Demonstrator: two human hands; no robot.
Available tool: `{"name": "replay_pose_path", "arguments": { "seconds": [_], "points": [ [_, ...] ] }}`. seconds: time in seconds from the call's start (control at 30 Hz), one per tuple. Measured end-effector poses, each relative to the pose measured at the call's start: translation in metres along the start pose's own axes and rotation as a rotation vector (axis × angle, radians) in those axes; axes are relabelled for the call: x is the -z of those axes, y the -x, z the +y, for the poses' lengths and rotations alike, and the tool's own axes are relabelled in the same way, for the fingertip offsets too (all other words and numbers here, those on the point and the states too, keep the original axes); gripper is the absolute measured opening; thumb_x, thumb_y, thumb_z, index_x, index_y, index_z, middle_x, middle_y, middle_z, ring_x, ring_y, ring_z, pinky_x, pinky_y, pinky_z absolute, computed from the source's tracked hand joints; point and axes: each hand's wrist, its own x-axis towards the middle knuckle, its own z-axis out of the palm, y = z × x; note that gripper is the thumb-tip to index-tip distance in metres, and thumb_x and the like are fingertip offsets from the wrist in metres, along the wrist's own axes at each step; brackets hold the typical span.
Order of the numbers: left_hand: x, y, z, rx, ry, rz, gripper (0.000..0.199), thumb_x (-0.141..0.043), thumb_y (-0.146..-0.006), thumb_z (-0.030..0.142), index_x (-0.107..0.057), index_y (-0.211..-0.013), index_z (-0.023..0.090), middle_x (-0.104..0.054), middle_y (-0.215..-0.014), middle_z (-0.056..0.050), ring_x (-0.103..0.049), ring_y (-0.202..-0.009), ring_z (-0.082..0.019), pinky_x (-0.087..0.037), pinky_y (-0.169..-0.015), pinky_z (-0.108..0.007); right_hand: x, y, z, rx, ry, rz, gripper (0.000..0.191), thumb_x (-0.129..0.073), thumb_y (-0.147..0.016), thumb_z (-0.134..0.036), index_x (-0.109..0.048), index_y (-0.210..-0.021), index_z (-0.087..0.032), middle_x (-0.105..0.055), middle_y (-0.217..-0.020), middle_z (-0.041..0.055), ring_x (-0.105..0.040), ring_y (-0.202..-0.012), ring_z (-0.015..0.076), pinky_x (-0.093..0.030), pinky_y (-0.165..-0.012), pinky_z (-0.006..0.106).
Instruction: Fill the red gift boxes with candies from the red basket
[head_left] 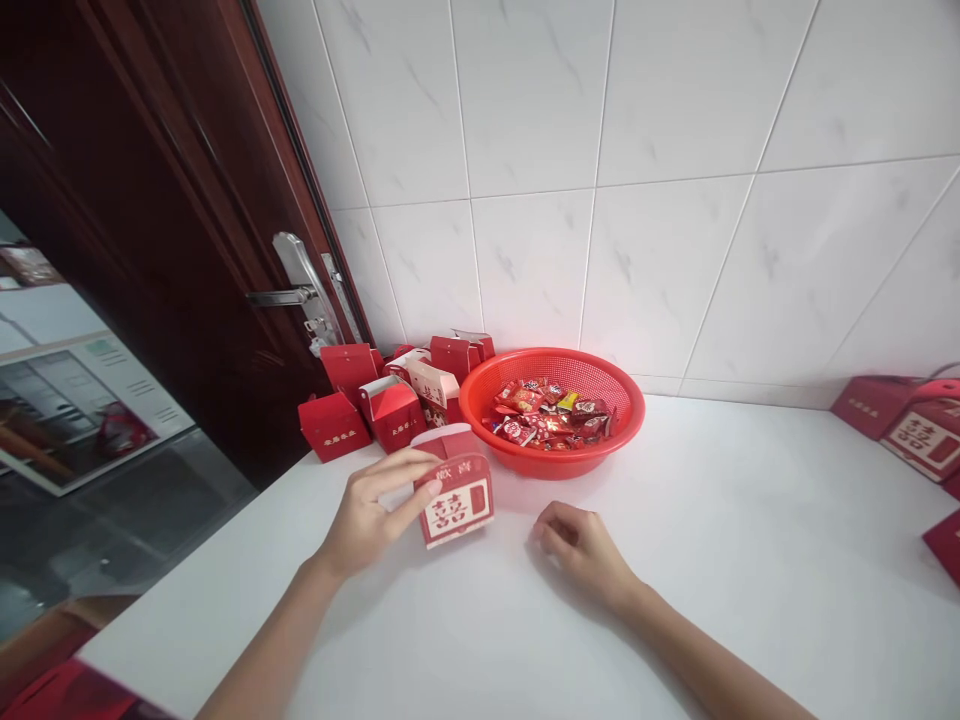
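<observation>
My left hand (382,505) grips a small red gift box (456,508) by its upper left side, thumb in front and fingers at the back. The box has a cream panel with red characters, and its top looks open. To the right of it, my right hand (577,545) rests on the white table with its fingers curled and nothing visible in them. A red plastic basket (551,462) behind both hands holds several wrapped candies (551,418).
Several red boxes (394,412) stand in a group left of the basket, near the tiled wall. More red boxes (924,437) are at the table's far right edge. Beyond the white table (712,560), at the left, is a dark red door (172,200) with a metal handle.
</observation>
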Motion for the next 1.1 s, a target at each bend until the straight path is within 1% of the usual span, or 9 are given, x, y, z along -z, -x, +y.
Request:
{"name": "replay_pose_path", "arguments": {
  "seconds": [0.1, 0.23, 0.33, 0.43, 0.53, 0.67, 0.8, 0.9, 1.1],
  "points": [
    [-0.004, 0.01, 0.022, -0.159, 0.112, -0.138, 0.019, -0.063, -0.092, 0.02, -0.081, -0.097, 0.024, -0.077, -0.093, -0.006, -0.072, -0.081, -0.02, -0.06, -0.071, -0.03, 0.001, -0.001, 0.0, -0.025, -0.125, 0.078, 0.036, -0.05, -0.093, -0.055, -0.058, -0.085, -0.02, -0.065, -0.076, 0.0027, -0.052, -0.056, 0.0146, -0.045, -0.056, 0.028],
    [-0.03, 0.015, 0.042, -0.292, 0.239, -0.317, 0.026, -0.06, -0.094, 0.013, -0.079, -0.107, 0.026, -0.076, -0.096, -0.007, -0.07, -0.086, -0.02, -0.059, -0.077, -0.032, 0.004, 0.0, -0.003, -0.033, -0.251, 0.184, 0.048, -0.041, -0.095, -0.067, -0.057, -0.091, -0.022, -0.063, -0.081, 0.0026, -0.056, -0.062, 0.0171, -0.048, -0.061, 0.03],
    [-0.055, 0.014, 0.047, -0.358, 0.249, -0.348, 0.027, -0.057, -0.097, 0.016, -0.079, -0.11, 0.025, -0.077, -0.097, -0.008, -0.069, -0.085, -0.02, -0.058, -0.077, -0.033, 0.01, 0.001, -0.007, -0.033, -0.322, 0.262, 0.045, -0.041, -0.096, -0.065, -0.057, -0.093, -0.023, -0.062, -0.078, 0.0019, -0.057, -0.069, 0.02, -0.049, -0.067, 0.032],
    [-0.075, 0.015, 0.045, -0.344, 0.26, -0.29, 0.027, -0.055, -0.098, 0.02, -0.078, -0.111, 0.025, -0.076, -0.096, -0.008, -0.068, -0.084, -0.02, -0.057, -0.077, -0.032, 0.02, 0.001, -0.013, -0.001, -0.356, 0.331, 0.038, -0.047, -0.094, -0.059, -0.059, -0.103, -0.024, -0.067, -0.094, 0.0047, -0.061, -0.081, 0.0221, -0.051, -0.074, 0.035],
    [-0.085, 0.018, 0.042, -0.302, 0.282, -0.233, 0.027, -0.056, -0.098, 0.019, -0.077, -0.114, 0.025, -0.075, -0.095, -0.007, -0.067, -0.084, -0.019, -0.057, -0.076, -0.03, 0.034, -0.002, -0.021, 0.044, -0.267, 0.246, 0.037, -0.063, -0.086, -0.052, -0.06, -0.107, -0.023, -0.069, -0.113, 0.0082, -0.063, -0.093, 0.0243, -0.051, -0.081, 0.037],
    [-0.087, 0.022, 0.043, -0.311, 0.293, -0.226, 0.027, -0.056, -0.098, 0.019, -0.077, -0.113, 0.027, -0.075, -0.094, -0.006, -0.067, -0.083, -0.019, -0.056, -0.077, -0.031, 0.05, -0.002, -0.035, -0.041, -0.097, 0.048, 0.048, -0.073, -0.078, -0.047, -0.058, -0.116, -0.021, -0.068, -0.12, 0.0101, -0.066, -0.095, 0.0248, -0.05, -0.078, 0.036],
    [-0.085, 0.025, 0.045, -0.402, 0.297, -0.247, 0.029, -0.056, -0.099, 0.017, -0.074, -0.118, 0.029, -0.075, -0.095, -0.005, -0.067, -0.084, -0.019, -0.055, -0.08, -0.035, 0.055, 0.004, -0.056, -0.111, 0.007, -0.085, 0.057, -0.078, -0.075, -0.048, -0.056, -0.12, -0.022, -0.072, -0.107, 0.0062, -0.066, -0.087, 0.0232, -0.051, -0.075, 0.035],
    [-0.085, 0.027, 0.045, -0.496, 0.301, -0.258, 0.032, -0.052, -0.1, 0.015, -0.069, -0.125, 0.026, -0.074, -0.095, -0.007, -0.064, -0.085, -0.02, -0.054, -0.08, -0.037, 0.054, 0.008, -0.074, -0.167, 0.179, -0.088, 0.055, -0.079, -0.074, -0.045, -0.056, -0.118, -0.022, -0.072, -0.096, 0.0041, -0.065, -0.078, 0.0224, -0.05, -0.068, 0.034],
    [-0.085, 0.028, 0.048, -0.561, 0.293, -0.272, 0.03, -0.05, -0.1, 0.014, -0.064, -0.126, 0.021, -0.072, -0.096, -0.009, -0.06, -0.088, -0.021, -0.052, -0.081, -0.038, 0.064, 0.011, -0.092, -0.109, 0.21, -0.159, 0.047, -0.067, -0.081, -0.028, -0.056, -0.126, -0.021, -0.074, -0.099, 0.0054, -0.068, -0.087, 0.0239, -0.056, -0.074, 0.037]
  ]
}}
